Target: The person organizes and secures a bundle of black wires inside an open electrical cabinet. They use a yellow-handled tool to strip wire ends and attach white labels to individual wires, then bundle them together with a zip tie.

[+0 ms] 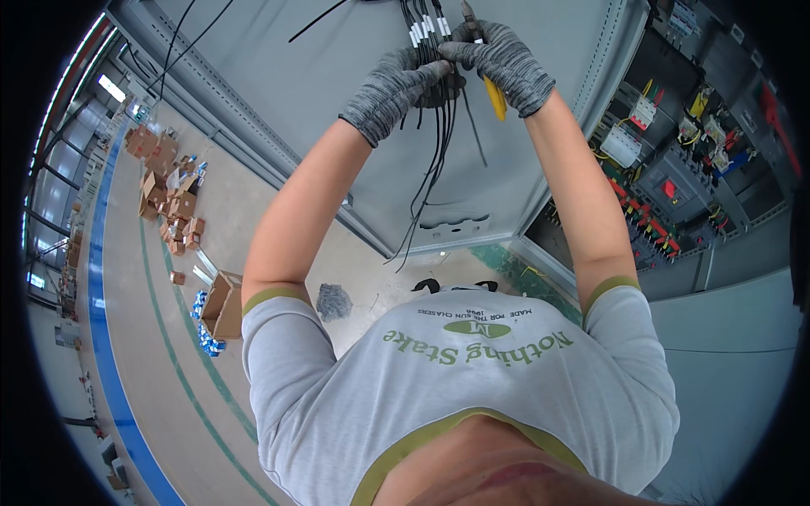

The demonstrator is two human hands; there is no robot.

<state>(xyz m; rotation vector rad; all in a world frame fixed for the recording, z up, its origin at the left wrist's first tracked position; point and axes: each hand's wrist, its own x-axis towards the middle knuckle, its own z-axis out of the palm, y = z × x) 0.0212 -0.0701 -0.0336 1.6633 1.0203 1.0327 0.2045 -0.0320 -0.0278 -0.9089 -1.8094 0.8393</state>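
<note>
A bundle of black wires [440,143] with white marker sleeves runs down the grey metal cabinet panel [337,51] at the top middle. My left hand [390,94], in a grey knit glove, is closed around the wires from the left, thumb in front. On the right, my gloved right hand [506,66] grips a hand tool with yellow handles [495,97], which looks like pliers. The tool's metal tip points up above the fingers. The right thumb also meets the wires beside the left thumb. Loose wire ends dangle below both hands; behind them is a dark patch, partly hidden.
The cabinet frame's perforated rail [245,126] edges the panel at left. To the right, an open section holds electrical components [650,181] and coloured wires. Cardboard boxes [173,202] lie on the floor at left, near an open carton [223,308] and a blue floor stripe [101,304].
</note>
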